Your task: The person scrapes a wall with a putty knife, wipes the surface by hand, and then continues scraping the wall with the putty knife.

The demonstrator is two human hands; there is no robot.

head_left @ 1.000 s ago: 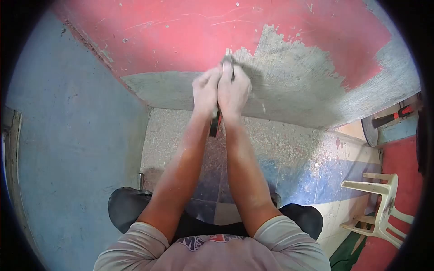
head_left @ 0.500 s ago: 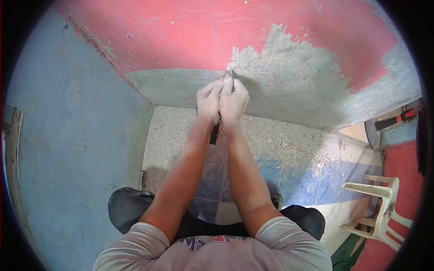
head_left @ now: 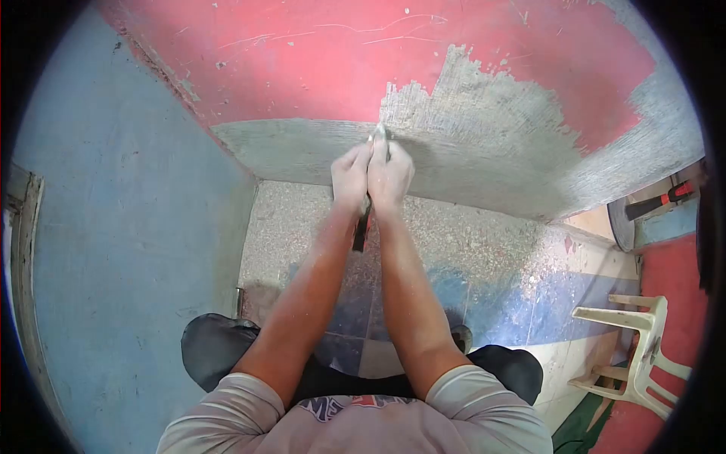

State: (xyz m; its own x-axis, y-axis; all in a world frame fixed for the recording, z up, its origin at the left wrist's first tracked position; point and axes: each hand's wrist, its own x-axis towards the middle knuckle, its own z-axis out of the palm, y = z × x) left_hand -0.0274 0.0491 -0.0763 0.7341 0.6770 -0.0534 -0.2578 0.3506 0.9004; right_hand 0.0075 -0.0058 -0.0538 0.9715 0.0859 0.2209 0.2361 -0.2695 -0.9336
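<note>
1. Red paint coated the wall above the hands; grey, scored bare plaster patch spread right of and below them.
2. Left hand and right hand were pressed side by side, both clamped tight around one scraper; its dark handle with red trim poked out below the wrists, and its pale blade tip met the wall at the paint edge just above the fingers.
3. Both hands looked chalky with dust.
4. Floor under the hands was gritty with flakes.
5. Risk, as a judgement: blade could skid on smooth paint and knuckles hit rough plaster; a steep angle could gouge the wall; dust could loosen the grip.
6. White plastic chair stood well right of the hands.
</note>
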